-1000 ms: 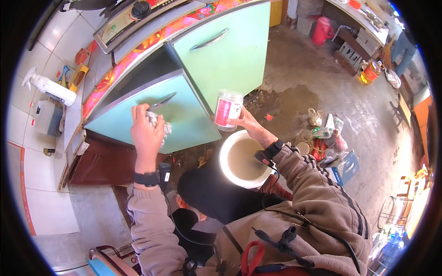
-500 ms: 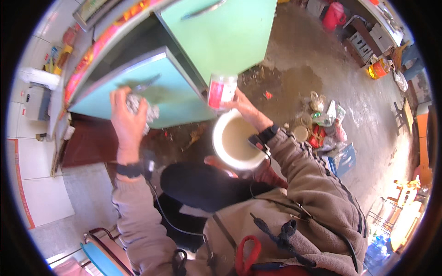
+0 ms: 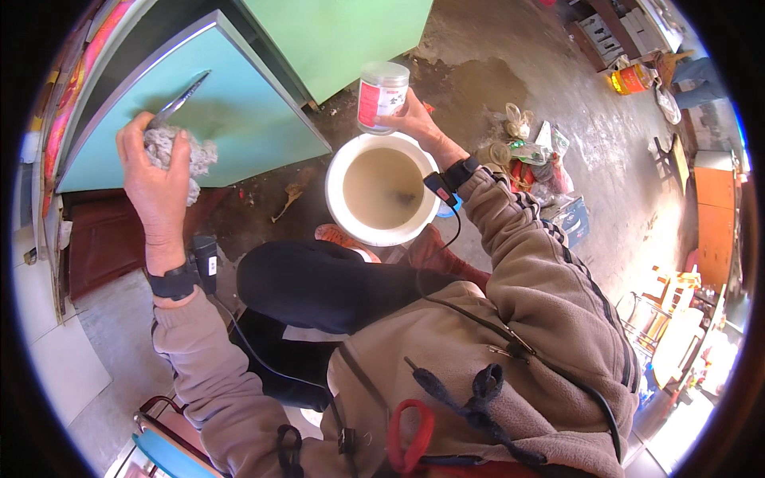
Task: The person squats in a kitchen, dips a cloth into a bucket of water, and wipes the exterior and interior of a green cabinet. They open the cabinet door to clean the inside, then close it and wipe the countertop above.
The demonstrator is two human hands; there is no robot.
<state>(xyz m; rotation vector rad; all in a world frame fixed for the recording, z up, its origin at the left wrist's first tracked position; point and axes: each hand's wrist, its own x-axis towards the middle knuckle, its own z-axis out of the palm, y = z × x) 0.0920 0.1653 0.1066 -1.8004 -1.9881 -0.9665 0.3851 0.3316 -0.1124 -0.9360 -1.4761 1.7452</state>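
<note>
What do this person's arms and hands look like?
The left hand and right hand are bare. The sleeves are brown fleece, the right one dark-striped. Each wrist wears a black strap with a small black box trailing a thin dark cable.

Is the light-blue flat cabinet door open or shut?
Open: the light-blue cabinet door stands out at an angle, dark cabinet interior showing behind it.
</note>
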